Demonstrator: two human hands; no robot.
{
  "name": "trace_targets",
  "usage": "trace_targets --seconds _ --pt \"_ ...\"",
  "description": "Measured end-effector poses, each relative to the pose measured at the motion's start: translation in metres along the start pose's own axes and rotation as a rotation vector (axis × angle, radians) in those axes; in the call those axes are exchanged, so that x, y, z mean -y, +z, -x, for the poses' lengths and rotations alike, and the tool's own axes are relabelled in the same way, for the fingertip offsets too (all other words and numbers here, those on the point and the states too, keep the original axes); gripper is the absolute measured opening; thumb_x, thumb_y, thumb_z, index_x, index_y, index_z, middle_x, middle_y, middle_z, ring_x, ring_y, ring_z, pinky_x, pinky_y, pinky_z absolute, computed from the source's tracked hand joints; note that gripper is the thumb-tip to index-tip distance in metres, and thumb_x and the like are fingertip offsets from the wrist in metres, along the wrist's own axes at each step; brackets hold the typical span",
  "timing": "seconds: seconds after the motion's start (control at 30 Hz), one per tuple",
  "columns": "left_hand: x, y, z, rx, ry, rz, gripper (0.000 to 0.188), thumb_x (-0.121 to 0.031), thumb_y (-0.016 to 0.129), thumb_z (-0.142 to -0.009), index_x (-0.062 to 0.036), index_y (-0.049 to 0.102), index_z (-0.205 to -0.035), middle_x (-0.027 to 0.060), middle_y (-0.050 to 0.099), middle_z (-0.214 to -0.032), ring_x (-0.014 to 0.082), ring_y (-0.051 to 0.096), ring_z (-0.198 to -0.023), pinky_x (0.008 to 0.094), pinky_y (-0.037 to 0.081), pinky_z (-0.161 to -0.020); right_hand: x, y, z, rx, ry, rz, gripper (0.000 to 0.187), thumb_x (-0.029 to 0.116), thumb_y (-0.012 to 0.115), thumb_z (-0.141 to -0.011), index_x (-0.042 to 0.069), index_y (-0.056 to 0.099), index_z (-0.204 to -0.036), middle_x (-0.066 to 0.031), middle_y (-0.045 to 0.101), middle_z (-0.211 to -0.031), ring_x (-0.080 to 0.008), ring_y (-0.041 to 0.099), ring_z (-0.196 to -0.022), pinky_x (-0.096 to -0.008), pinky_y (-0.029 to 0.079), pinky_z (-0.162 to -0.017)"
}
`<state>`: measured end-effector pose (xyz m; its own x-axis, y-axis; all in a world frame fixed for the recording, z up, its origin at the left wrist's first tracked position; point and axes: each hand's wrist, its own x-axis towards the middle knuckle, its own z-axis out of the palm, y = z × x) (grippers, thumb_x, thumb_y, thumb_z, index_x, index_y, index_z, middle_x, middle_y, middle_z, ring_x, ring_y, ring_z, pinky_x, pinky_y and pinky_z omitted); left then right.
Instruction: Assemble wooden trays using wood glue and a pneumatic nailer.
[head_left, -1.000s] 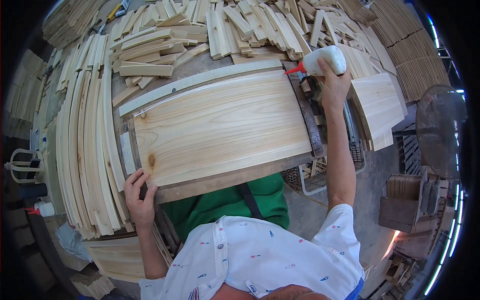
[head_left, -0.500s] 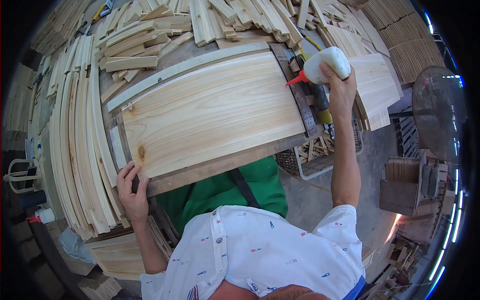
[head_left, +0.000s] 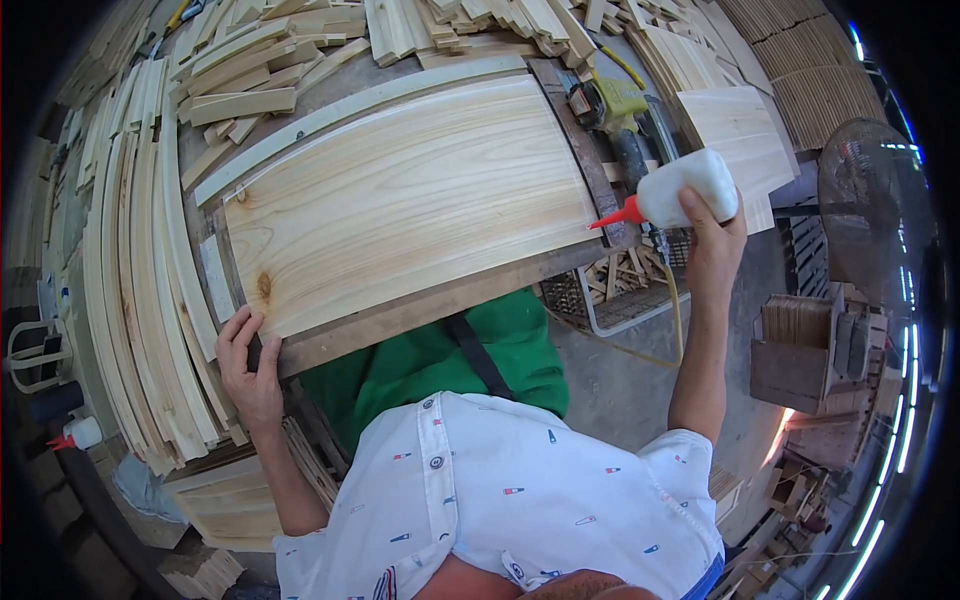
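Observation:
My right hand [head_left: 712, 235] is wrapped round a white squeeze glue bottle [head_left: 668, 190] with a red pointed nozzle. The bottle is tilted left, its tip at the right end of a pale wooden panel [head_left: 410, 200], close to the near right corner. Whitish lines run along the panel's far and right edges. At the near left corner rests my left hand [head_left: 250, 370], thumb and fingers apart, fingertips touching the corner. The panel lies in a frame with a brown near rail [head_left: 430, 308], a dark right strip [head_left: 560, 110] and a pale far strip [head_left: 350, 112].
Long wooden strips [head_left: 120, 280] are stacked at the left, and short offcuts [head_left: 250, 75] are piled behind. Right of the frame lies a yellow-green power tool [head_left: 608, 102] with a hose. Below it stands a crate of scraps [head_left: 635, 318]. A fan [head_left: 865, 210] stands far right.
My right hand has brought the glue bottle nearer along the panel's right edge, and the power tool now shows more. My left hand stays at the corner. The whole view has shifted slightly.

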<state>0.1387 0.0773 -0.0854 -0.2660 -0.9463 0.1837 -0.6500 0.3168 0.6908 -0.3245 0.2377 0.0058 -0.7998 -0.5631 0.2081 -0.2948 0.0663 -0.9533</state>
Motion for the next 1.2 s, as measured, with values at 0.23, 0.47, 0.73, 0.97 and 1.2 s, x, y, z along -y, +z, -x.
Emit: trace_targets --seconds 0.23,0.47,0.73,0.97,1.2 --pt "-0.001 -0.004 -0.001 -0.042 0.004 0.09 0.036 -0.001 0.072 -0.074 -0.003 0.066 -0.109 0.0118 0.061 -0.12 0.0273 0.056 -0.114 0.0361 0.044 -0.098 0.013 0.072 -0.003 0.256 0.106 -0.527 0.047 0.009 0.071 -0.084 -0.001 0.053 -0.126 -0.0123 0.064 -0.115 -0.0245 0.063 -0.107 -0.0388 0.053 -0.092" --pt "-0.001 -0.014 0.003 -0.005 0.054 0.112 0.045 -0.005 0.073 -0.076 -0.0049 0.062 -0.119 0.0112 0.06 -0.124 0.0295 0.055 -0.115 0.0378 0.045 -0.098 0.054 0.265 0.028 0.613 0.055 -0.638 0.053 0.006 0.075 -0.08 0.002 0.05 -0.126 -0.0092 0.062 -0.113 -0.0186 0.06 -0.104 -0.0336 0.05 -0.089" --pt "0.005 -0.018 0.003 0.05 -0.045 0.243 0.05 -0.002 0.069 -0.078 -0.0055 0.057 -0.126 0.0118 0.06 -0.125 0.0297 0.055 -0.114 0.0377 0.046 -0.098 0.05 0.364 0.038 0.663 -0.036 -0.555 0.056 0.016 0.08 -0.079 0.001 0.05 -0.123 -0.0077 0.061 -0.109 -0.017 0.06 -0.1 -0.0316 0.053 -0.082" --pt "0.008 -0.018 0.003 0.001 0.008 0.184 0.055 0.005 0.07 -0.075 -0.0068 0.057 -0.127 0.0119 0.06 -0.12 0.0233 0.062 -0.101 0.0344 0.052 -0.089 0.048 0.358 0.054 0.672 -0.068 -0.496 0.054 0.018 0.079 -0.081 0.001 0.05 -0.123 -0.0081 0.061 -0.111 -0.017 0.06 -0.101 -0.0311 0.052 -0.085" --pt "0.011 -0.015 0.005 -0.012 0.0 0.282 0.06 0.007 0.069 -0.074 -0.0072 0.054 -0.131 0.0112 0.058 -0.123 0.0221 0.062 -0.105 0.0335 0.051 -0.093 0.051 0.313 0.091 0.758 0.046 -0.47 0.054 0.01 0.078 -0.08 0.001 0.049 -0.125 -0.0076 0.061 -0.112 -0.0169 0.059 -0.103 -0.0315 0.048 -0.092"
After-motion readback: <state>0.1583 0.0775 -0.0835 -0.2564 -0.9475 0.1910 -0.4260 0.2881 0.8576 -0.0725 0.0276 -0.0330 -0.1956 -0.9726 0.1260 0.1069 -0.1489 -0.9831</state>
